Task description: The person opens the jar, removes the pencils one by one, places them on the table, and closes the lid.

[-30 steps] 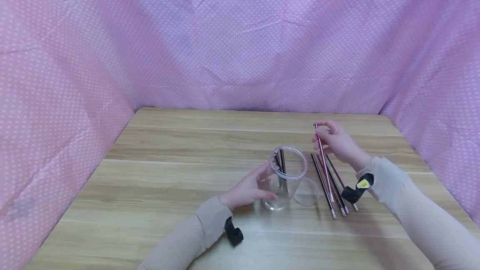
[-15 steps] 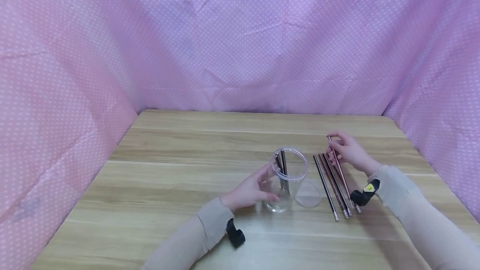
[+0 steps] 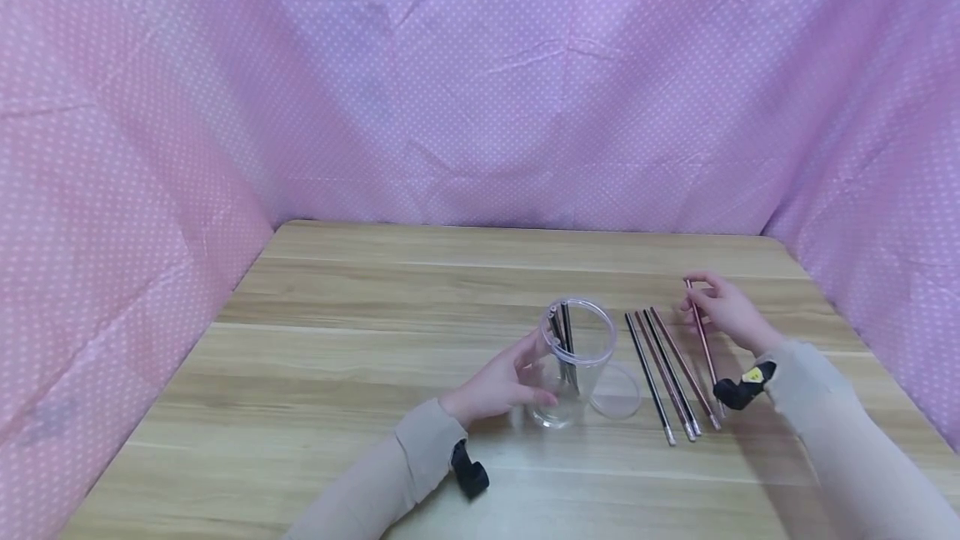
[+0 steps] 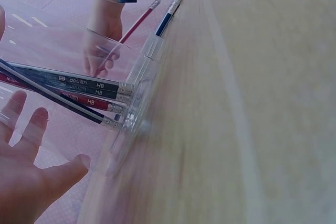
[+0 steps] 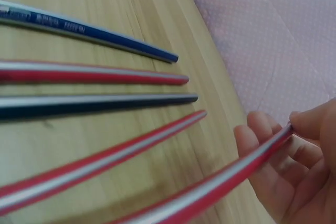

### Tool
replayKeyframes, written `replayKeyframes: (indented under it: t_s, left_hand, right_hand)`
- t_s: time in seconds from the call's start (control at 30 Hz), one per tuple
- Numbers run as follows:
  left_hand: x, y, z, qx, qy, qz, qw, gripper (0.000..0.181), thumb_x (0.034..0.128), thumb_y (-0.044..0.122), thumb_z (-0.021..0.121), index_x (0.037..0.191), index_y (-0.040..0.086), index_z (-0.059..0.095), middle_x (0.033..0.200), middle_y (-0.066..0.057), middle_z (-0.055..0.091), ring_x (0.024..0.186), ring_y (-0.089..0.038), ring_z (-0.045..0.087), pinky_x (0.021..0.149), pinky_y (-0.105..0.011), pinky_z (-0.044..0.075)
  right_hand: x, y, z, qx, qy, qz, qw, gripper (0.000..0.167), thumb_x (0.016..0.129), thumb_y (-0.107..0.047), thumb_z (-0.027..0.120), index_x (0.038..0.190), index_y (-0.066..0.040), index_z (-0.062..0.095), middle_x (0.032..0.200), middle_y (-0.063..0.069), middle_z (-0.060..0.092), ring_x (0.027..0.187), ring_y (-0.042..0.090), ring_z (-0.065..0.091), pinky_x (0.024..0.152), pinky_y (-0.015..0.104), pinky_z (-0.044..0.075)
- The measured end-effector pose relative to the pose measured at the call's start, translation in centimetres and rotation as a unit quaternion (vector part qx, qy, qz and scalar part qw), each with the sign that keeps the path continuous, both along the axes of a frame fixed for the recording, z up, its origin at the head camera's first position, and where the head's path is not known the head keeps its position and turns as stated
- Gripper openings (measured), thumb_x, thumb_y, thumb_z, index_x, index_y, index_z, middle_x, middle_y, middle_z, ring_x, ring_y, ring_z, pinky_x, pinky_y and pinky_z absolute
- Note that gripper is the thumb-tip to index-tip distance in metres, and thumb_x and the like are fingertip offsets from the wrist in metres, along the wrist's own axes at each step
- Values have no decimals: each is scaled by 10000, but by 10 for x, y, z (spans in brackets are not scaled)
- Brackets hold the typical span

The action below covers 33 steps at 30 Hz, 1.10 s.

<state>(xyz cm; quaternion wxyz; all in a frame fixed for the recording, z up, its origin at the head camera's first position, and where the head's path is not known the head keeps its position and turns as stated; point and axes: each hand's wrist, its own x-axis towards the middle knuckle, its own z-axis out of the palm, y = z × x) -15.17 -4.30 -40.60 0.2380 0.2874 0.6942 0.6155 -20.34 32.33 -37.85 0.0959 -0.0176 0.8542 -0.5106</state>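
Observation:
My left hand (image 3: 502,382) grips the side of a clear plastic cup (image 3: 555,417), which stands upright on the table. Inside it lean several pencils (image 4: 89,85), black and red, eraser ends down. At the right, my right hand (image 3: 727,313) pinches the far end of a red pencil (image 5: 220,182) between thumb and fingers. That end is raised, while the eraser end is low, close to the tabletop. Left of it, several dark and red pencils (image 3: 658,377) lie in a spread row, erasers toward me.
A round clear plastic lid (image 3: 617,392) lies on the wooden table (image 3: 337,340), between the cup and the pencil row. Pink dotted cloth (image 3: 480,107) hangs behind the table and along its sides.
My right hand has moved right with the red pencil, from over the bunched pencils to beyond them. The lying pencils are now spread further apart. My left hand stays on the cup.

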Motion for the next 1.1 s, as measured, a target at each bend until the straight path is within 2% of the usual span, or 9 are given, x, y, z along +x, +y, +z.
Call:
replayKeyframes:
  t_s: [0.27, 0.5, 0.63, 0.77, 1.1]
  left_hand:
    - [1, 1, -1, 51, 21, -25, 10000, 1004, 769, 9, 735, 1528, 262, 128, 1549, -9, 286, 1408, -279, 299, 1146, -456, 283]
    - [1, 1, -3, 10, 165, -18, 9999, 1007, 765, 16, 735, 1529, 251, 123, 1549, -41, 284, 1404, -287, 302, 1138, -470, 292]
    - [2, 2, -2, -19, 20, 34, 10000, 1018, 758, 18, 743, 1525, 286, 128, 1545, -9, 293, 1406, -238, 306, 1146, -450, 281]
    - [3, 1, 0, -44, -42, 102, 9999, 1020, 760, 7, 741, 1524, 291, 127, 1542, -2, 301, 1405, -222, 312, 1151, -441, 275]
    - [2, 3, 0, 2, -44, 47, 10000, 1036, 762, 3, 737, 1516, 341, 113, 1544, 25, 293, 1410, -192, 299, 1163, -450, 242]
  right_hand:
    - [-5, 10, -11, -198, -126, 88, 9997, 383, 1014, -61, 312, 1351, 75, 193, 788, 50, 561, 635, 109, 589, 580, 299, 561]
    - [-10, 14, -23, -368, -488, 269, 9978, 463, 1002, -32, 334, 1396, 119, 145, 794, 29, 557, 641, 91, 574, 587, 295, 559]
    - [-11, 13, -26, -482, -655, 382, 9960, 491, 991, -7, 347, 1398, 134, 109, 821, 16, 563, 675, 82, 585, 615, 290, 561]
    - [-13, 11, -26, -354, -493, 430, 9972, 487, 973, 18, 384, 1366, 174, 143, 825, 14, 593, 685, 65, 603, 632, 263, 561]
    - [-19, 10, -27, 626, 12, 575, 9964, 424, 952, 10, 455, 1297, 208, 309, 890, 128, 664, 701, 19, 590, 655, 205, 538]
